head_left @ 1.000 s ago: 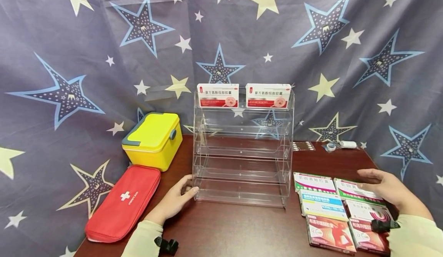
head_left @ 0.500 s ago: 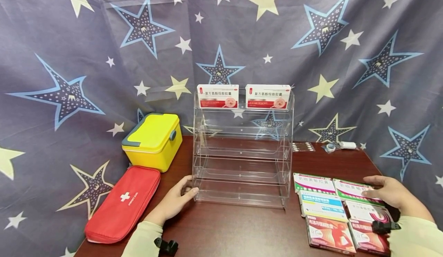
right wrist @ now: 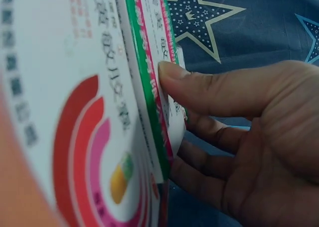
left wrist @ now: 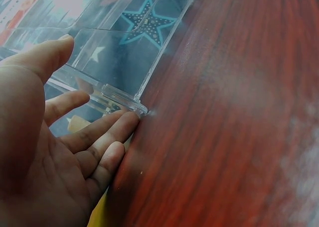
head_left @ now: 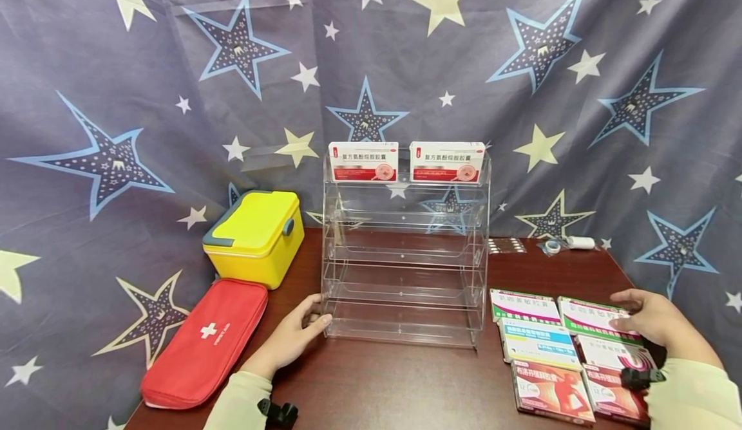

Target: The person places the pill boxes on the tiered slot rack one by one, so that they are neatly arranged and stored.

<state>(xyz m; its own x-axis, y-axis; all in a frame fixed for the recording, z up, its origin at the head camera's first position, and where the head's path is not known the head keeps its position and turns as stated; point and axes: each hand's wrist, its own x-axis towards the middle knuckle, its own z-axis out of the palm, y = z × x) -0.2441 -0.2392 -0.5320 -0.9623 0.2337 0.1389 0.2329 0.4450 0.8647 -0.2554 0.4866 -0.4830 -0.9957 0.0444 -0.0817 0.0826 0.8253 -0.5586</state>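
At the lower left of a clear acrylic tiered display rack [head_left: 401,291], my left hand [head_left: 295,330] rests its fingertips against the side edge. Its thumb is held apart from the fingers in the left wrist view. My right hand [head_left: 661,324] pinches the right end of a green-and-white medicine box [head_left: 591,317], thumb on the printed face and fingers at the edge. That box lies flat at the back right of a group of medicine boxes. Nearest in the right wrist view is a white medicine box [right wrist: 75,102] with red and pink arcs.
Two red-and-white medicine boxes stand on the rack's top tier, one being the left box [head_left: 364,162]. Left of the rack are a yellow lidded case [head_left: 261,237] and a red first-aid pouch [head_left: 205,343]. A white roll [head_left: 581,243] lies at the table's back right.
My right hand has lowered slightly, and its thumb and fingers have closed on the end of the green-and-white box. The left hand stays at the rack.
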